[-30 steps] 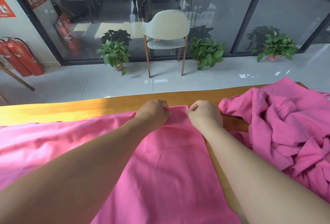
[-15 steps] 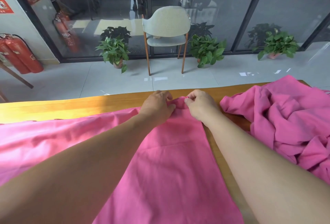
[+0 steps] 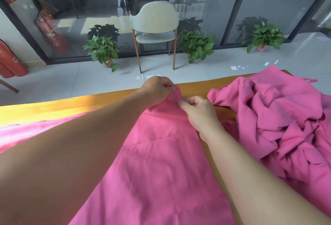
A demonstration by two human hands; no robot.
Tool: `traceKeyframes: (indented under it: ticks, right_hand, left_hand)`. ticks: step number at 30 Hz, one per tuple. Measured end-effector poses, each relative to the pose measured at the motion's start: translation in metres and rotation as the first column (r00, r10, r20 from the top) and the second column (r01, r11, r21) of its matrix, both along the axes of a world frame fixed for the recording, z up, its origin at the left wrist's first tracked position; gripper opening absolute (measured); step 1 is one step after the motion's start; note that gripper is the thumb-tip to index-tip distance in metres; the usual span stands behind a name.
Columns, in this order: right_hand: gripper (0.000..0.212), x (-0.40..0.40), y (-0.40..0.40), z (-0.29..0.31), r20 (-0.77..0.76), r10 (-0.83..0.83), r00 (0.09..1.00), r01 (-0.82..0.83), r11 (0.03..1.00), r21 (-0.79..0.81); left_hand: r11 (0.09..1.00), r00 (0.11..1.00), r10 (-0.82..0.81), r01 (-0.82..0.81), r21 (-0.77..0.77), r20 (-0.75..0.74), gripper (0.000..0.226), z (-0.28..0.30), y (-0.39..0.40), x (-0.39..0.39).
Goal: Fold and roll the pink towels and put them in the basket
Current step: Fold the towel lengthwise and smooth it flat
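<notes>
A pink towel (image 3: 161, 162) lies spread flat on the wooden table (image 3: 53, 104), running from its far edge toward me. My left hand (image 3: 157, 90) pinches the towel's far right corner and lifts it off the table near the far edge. Just below it, my right hand (image 3: 198, 112) has its fingers curled, pinching the towel's right edge. A crumpled heap of pink towels (image 3: 279, 120) sits on the right of the table, apart from both hands. No basket is in view.
Beyond the table's far edge is a tiled floor with a pale chair (image 3: 155, 29), three potted plants (image 3: 103, 51) (image 3: 197, 45) (image 3: 265, 36) and a glass wall. Red fire extinguishers (image 3: 9, 60) stand at the left.
My left hand has raised the towel's far corner and moved it forward over the table edge. My right hand has dropped back slightly along the towel's right edge.
</notes>
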State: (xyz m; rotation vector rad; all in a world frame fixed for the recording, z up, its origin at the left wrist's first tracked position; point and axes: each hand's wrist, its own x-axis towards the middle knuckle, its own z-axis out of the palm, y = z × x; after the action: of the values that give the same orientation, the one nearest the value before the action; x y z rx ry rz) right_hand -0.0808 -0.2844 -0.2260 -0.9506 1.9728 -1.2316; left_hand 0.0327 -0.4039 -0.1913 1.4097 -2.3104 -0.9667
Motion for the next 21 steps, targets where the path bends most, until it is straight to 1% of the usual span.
traceKeyframes:
  ticks: [3,6,8,10,12,13,15,16,18,21]
  right_hand:
    - [0.018,0.002,0.021,0.0,0.001,-0.019,1.0,0.019,1.0,0.008]
    - [0.025,0.005,0.035,0.004,0.014,0.101,0.995,-0.101,0.993,0.062]
    - [0.031,0.007,0.041,0.009,0.017,0.151,0.988,-0.152,0.983,0.103]
    - [0.026,0.006,0.045,0.013,0.037,0.159,0.987,-0.161,0.985,0.065]
    - [0.019,0.003,0.05,0.015,0.005,0.191,0.982,-0.191,0.981,0.021]
    - [0.019,0.003,0.052,0.016,0.0,0.224,0.974,-0.224,0.974,0.02]
    - [0.021,0.004,0.054,0.014,0.037,0.279,0.96,-0.28,0.959,0.043]
    - [0.021,0.003,0.054,0.012,0.037,0.285,0.958,-0.286,0.957,0.049]
    - [0.024,0.002,0.052,0.01,-0.024,0.265,0.964,-0.264,0.964,0.022]
    - [0.016,0.003,0.05,0.012,-0.068,0.177,0.982,-0.183,0.978,-0.099]
  left_hand:
    - [0.999,1.0,0.006,-0.006,-0.032,0.001,0.012,-0.005,0.0,0.0]
    - [0.999,1.0,0.019,-0.019,-0.048,0.001,0.015,-0.008,-0.002,-0.001]
    - [0.997,0.999,0.035,-0.034,-0.07,0.012,0.02,-0.01,-0.004,-0.002]
    - [0.996,0.999,0.039,-0.037,-0.083,0.022,0.023,-0.011,-0.006,-0.005]
    - [0.996,0.999,0.038,-0.036,-0.083,0.025,0.024,-0.013,-0.006,-0.008]
    - [0.996,0.999,0.04,-0.038,-0.081,0.026,0.025,-0.014,-0.006,-0.009]
    - [0.996,0.999,0.042,-0.039,-0.08,0.035,0.025,-0.015,-0.007,-0.01]
    - [0.996,0.998,0.043,-0.04,-0.08,0.039,0.025,-0.017,-0.007,-0.01]
    - [0.996,0.998,0.048,-0.045,-0.083,0.04,0.025,-0.018,-0.009,-0.011]
    - [0.995,0.998,0.055,-0.052,-0.088,0.04,0.024,-0.02,-0.011,-0.01]
